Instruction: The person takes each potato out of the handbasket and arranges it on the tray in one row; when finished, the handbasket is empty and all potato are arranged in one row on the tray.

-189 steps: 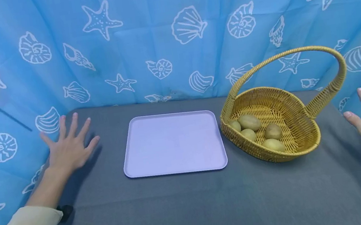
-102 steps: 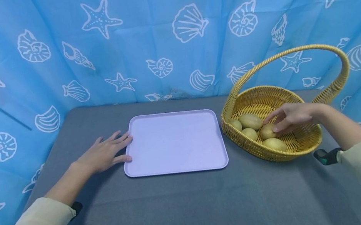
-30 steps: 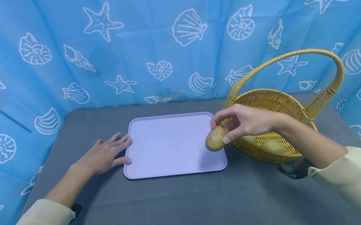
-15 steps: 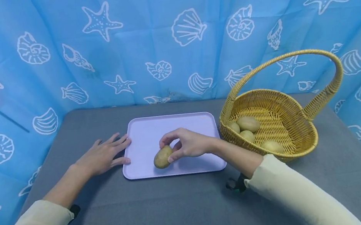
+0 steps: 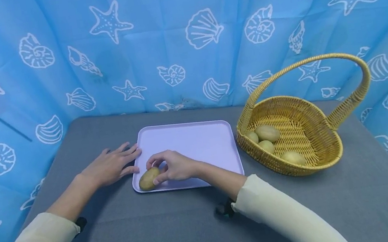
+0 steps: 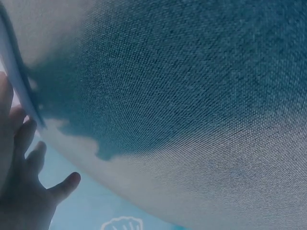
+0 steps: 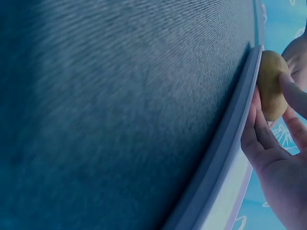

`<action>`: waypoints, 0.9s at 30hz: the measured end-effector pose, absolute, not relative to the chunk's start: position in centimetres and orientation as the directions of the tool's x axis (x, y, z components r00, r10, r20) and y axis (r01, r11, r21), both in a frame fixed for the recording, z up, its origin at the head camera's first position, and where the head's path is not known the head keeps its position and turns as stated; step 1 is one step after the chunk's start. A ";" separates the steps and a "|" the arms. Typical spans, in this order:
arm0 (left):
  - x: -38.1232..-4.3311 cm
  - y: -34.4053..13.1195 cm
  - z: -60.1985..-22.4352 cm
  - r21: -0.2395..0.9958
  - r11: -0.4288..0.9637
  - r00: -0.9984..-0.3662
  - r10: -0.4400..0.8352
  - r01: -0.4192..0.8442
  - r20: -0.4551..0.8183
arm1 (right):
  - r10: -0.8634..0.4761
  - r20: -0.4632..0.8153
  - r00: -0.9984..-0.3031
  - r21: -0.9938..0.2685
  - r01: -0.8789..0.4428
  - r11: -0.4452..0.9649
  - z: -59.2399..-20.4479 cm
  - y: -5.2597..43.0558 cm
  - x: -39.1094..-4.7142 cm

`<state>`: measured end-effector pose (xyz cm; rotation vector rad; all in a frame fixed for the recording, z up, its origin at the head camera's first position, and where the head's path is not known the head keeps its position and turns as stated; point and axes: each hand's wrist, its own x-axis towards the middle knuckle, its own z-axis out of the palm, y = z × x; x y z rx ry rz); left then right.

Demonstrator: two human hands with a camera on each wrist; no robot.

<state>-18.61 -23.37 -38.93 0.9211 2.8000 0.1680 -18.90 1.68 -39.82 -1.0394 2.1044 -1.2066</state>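
Note:
My right hand point(image 5: 178, 166) pinches a potato point(image 5: 149, 179) between thumb and fingers at the near left corner of the pale lilac tray point(image 5: 197, 145). The right wrist view shows the same potato point(image 7: 271, 86) close over the tray's rim point(image 7: 225, 158). Whether it bears on the tray I cannot tell. My left hand point(image 5: 110, 167) lies with fingers extended, its fingertips at the tray's left edge. In the left wrist view, part of the left hand point(image 6: 29, 187) shows beside the tray's rim point(image 6: 18, 72).
Right of the tray stands a yellow wicker basket point(image 5: 320, 156) with a tall arched handle point(image 5: 320, 58). Several potatoes point(image 5: 268, 133) lie in it. A grey cloth point(image 5: 159, 239) covers the table, and a blue shell-print curtain point(image 5: 168, 49) hangs behind and at the sides.
My right hand took a potato out of the basket and carried it left across the tray to its near left corner. The left hand came to the tray's left edge earlier and has stayed there.

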 end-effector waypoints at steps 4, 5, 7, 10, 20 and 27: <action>-18.5 -23.5 -38.9 0.166 0.790 -0.781 0.610 0.590 -0.130 | -0.777 -0.017 -0.630 -0.824 -0.431 0.367 -39.8 0.7 -18.4; -18.5 -23.5 -38.9 0.166 0.790 -0.781 0.610 0.590 -0.129 | -0.766 -0.004 -0.643 -0.806 -0.451 0.383 -39.8 0.5 -18.2; -18.4 -23.6 -38.9 0.164 0.790 -0.781 0.611 0.590 -0.129 | -0.740 0.018 -0.672 -0.775 -0.477 0.414 -39.8 0.1 -18.0; -18.4 -23.6 -38.9 0.156 0.794 -0.783 0.607 0.588 -0.134 | -0.707 0.035 -0.706 -0.750 -0.486 0.448 -39.9 -0.3 -17.9; -18.4 -23.3 -38.8 0.151 0.785 -0.779 0.617 0.600 -0.114 | -0.758 -0.013 -0.652 -0.703 -0.533 0.471 -38.8 0.9 -17.6; -18.4 -23.2 -39.0 0.149 0.807 -0.794 0.589 0.571 -0.150 | -0.820 -0.121 -0.560 -0.697 -0.540 0.472 -35.7 5.2 -16.6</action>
